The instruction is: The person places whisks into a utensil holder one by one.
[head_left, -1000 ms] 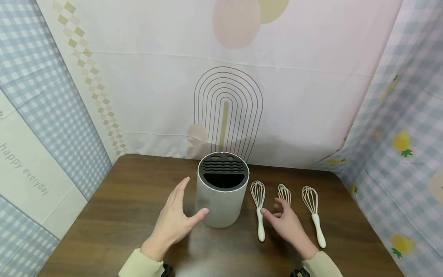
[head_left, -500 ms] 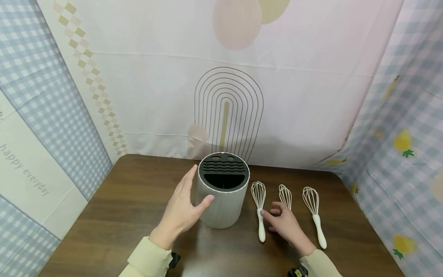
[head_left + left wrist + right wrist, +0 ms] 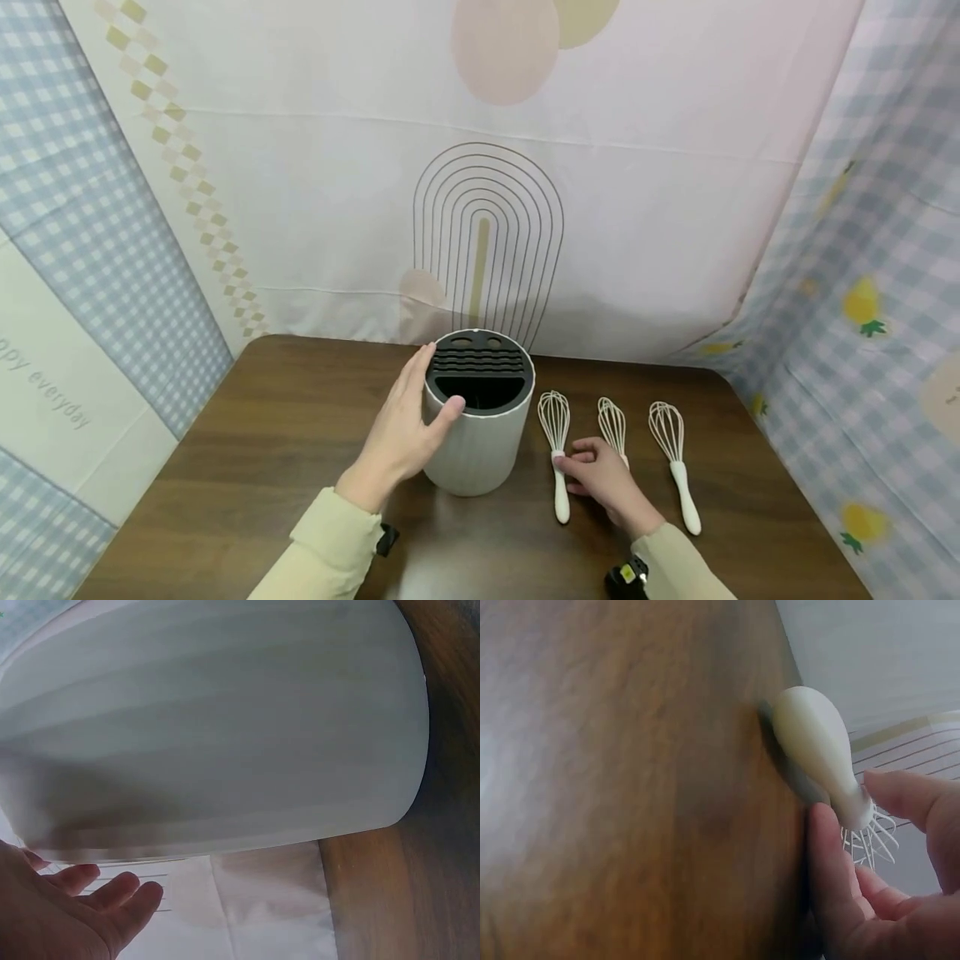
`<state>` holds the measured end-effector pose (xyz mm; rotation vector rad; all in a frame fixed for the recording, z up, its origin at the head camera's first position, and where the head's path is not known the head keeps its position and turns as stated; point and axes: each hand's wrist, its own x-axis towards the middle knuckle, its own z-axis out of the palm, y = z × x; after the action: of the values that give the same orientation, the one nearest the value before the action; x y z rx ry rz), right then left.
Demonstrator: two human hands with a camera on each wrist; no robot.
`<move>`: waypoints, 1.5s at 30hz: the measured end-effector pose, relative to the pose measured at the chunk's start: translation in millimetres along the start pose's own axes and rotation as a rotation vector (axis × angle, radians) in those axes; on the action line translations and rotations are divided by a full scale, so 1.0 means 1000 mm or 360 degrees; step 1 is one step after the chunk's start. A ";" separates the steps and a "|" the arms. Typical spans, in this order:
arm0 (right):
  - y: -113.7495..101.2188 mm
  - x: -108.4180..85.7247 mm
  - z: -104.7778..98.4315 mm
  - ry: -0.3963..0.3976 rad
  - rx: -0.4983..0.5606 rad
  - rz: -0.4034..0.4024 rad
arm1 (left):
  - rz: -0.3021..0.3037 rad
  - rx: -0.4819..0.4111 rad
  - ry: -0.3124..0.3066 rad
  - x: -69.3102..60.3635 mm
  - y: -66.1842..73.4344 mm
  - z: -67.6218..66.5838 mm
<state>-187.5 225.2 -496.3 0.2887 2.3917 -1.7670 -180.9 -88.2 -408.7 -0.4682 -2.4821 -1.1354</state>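
A light grey utensil holder point(image 3: 480, 454) with a black slotted top stands upright on the table. Along its left side lies my left hand point(image 3: 401, 429), fingers extended by the rim and thumb spread across the front. The left wrist view shows these fingers point(image 3: 135, 896) at the holder's edge; whether all of them touch it I cannot tell. My right hand point(image 3: 603, 479) pinches the neck of the nearest white whisk point(image 3: 562, 496) between thumb and finger. In the right wrist view its handle point(image 3: 810, 735) still lies close to the wood.
Right of the pinched whisk lie a second whisk point(image 3: 612, 425), partly hidden by my right hand, and a third whisk point(image 3: 681, 483). The brown table point(image 3: 300, 450) ends at a pale cloth backdrop point(image 3: 337, 208), with a checked cloth point(image 3: 862, 400) on the right.
My left hand has moved right and up against the holder. My right hand has shifted left and closed its thumb and finger on the nearest whisk. The view has shifted slightly.
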 end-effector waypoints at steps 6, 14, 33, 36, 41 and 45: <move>-0.001 0.001 0.002 -0.0046 -0.0047 0.0045 | -0.0009 -0.0019 -0.0022 0.004 -0.004 0.002; -0.004 0.001 0.001 -0.0042 -0.0113 0.0072 | 0.0038 -0.0130 0.0038 0.006 -0.012 0.013; -0.005 0.004 0.000 -0.0038 -0.0206 0.0024 | 0.0068 -0.0127 0.0102 0.003 -0.014 0.018; -0.006 0.004 0.000 -0.0055 -0.0217 0.0035 | 0.0067 -0.0119 0.0109 0.002 -0.015 0.019; -0.006 0.005 0.000 -0.0089 -0.0243 0.0051 | 0.0100 -0.0110 0.0154 0.002 -0.017 0.021; -0.004 0.006 -0.002 -0.0082 -0.0250 0.0050 | 0.0112 -0.0112 0.0171 0.003 -0.017 0.022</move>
<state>-194.2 225.8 -493.4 0.2563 2.4571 -1.5433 -194.8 -81.0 -431.8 -0.4968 -2.3225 -1.1907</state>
